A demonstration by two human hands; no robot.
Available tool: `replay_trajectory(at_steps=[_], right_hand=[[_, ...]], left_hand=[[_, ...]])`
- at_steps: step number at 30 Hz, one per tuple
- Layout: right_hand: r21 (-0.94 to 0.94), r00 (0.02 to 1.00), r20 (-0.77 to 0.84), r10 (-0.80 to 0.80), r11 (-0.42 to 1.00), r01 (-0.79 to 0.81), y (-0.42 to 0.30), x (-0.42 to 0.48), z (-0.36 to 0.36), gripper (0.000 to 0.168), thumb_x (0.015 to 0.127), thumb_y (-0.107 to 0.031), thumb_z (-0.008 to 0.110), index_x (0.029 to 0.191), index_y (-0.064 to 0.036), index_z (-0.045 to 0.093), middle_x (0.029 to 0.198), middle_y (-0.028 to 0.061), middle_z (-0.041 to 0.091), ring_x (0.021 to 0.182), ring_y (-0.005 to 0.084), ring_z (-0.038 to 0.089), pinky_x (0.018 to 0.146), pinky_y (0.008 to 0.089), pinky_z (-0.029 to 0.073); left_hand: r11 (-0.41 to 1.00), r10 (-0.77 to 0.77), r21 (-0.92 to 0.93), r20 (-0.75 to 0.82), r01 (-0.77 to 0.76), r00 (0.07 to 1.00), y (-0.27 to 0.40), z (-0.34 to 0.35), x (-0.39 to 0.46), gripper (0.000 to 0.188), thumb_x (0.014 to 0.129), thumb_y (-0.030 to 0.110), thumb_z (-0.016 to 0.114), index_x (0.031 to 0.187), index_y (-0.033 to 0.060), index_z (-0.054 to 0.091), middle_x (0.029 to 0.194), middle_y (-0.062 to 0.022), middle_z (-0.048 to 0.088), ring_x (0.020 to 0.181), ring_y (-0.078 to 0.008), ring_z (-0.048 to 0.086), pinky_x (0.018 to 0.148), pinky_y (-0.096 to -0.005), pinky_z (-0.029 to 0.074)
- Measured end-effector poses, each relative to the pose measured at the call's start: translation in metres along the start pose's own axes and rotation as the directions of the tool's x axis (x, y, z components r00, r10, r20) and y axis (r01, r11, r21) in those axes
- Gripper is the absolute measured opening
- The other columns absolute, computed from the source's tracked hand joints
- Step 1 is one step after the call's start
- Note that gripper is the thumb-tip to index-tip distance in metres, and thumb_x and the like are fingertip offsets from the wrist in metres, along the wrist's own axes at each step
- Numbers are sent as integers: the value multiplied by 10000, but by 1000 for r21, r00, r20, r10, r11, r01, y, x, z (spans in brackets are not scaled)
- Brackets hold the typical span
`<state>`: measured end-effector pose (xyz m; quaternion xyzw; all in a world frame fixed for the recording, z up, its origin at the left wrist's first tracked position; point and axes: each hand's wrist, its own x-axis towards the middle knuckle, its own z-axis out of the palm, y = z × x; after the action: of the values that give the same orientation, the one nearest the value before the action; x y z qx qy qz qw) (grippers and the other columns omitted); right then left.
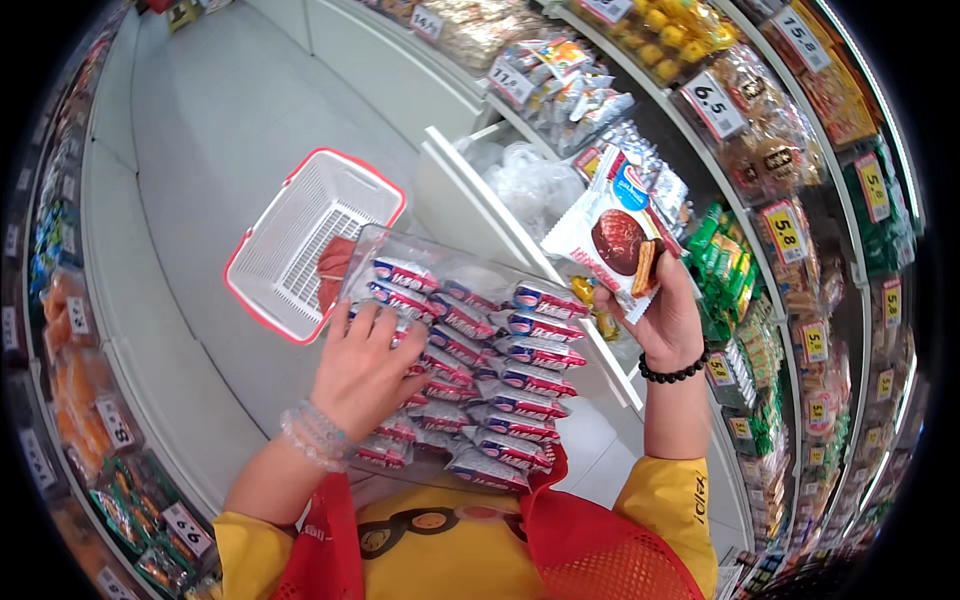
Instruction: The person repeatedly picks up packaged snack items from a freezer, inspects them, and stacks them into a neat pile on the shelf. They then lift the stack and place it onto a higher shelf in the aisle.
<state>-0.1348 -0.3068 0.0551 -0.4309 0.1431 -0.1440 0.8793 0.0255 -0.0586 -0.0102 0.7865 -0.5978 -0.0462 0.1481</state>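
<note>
My right hand (pixel 667 315) grips one wrapped chocolate-coated pie packet (pixel 619 232) by its lower edge, its printed front facing up, above the open drawer. Before my body is a clear plastic bin (pixel 390 238), tilted, with rows of similar red, white and blue packets (pixel 536 360) standing on edge. My left hand (pixel 371 367) lies over the packets on the bin's left side, fingers bent and spread; what its fingertips touch is partly hidden.
A white basket with a red rim (pixel 322 154) stands on the grey floor (pixel 217 112), a reddish cloth (pixel 335 262) inside. An open white drawer (pixel 517 240) holds clear plastic bags (pixel 525 184). Snack shelves with price tags (pixel 712 105) rise at right; another shelf row (pixel 75 375) lines the left.
</note>
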Motion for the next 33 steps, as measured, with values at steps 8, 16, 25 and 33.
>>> replay_trajectory(at_steps=[8,16,25,33], right_hand=[[-944,953,219,-208,202,261,99,45,61,366,730,-103,700,1073,-41,589,994,169,594,907,335,574,764,353,463],[-913,939,341,37,252,322,134,68,43,304,745,-41,593,1049,-28,571,892,215,605,861,387,582,728,398,485],[-876,868,481,-120,-29,481,83,44,42,247,798,-121,580,1011,4,572,877,170,631,798,332,617,691,390,494],[-932,564,-97,-820,-123,-340,-30,70,-195,463,831,-287,588,1177,12,519,1231,227,502,1123,334,497,931,380,400]], left_hand=[[994,61,-77,-135,-71,989,-9,1,-14,507,643,308,739,1062,83,563,1019,-111,534,1022,-271,492,921,-410,354],[998,29,-57,-122,-36,992,-10,-5,-15,651,595,320,777,1123,52,505,1162,-156,473,1141,-314,445,976,-463,332],[999,-13,-49,52,16,999,-14,0,13,861,565,380,793,1258,17,433,1238,-197,449,1223,-355,368,1049,-497,229],[1000,-24,11,71,23,997,-4,0,20,833,564,394,789,1226,21,449,1242,-191,438,1218,-345,373,1042,-513,235]])
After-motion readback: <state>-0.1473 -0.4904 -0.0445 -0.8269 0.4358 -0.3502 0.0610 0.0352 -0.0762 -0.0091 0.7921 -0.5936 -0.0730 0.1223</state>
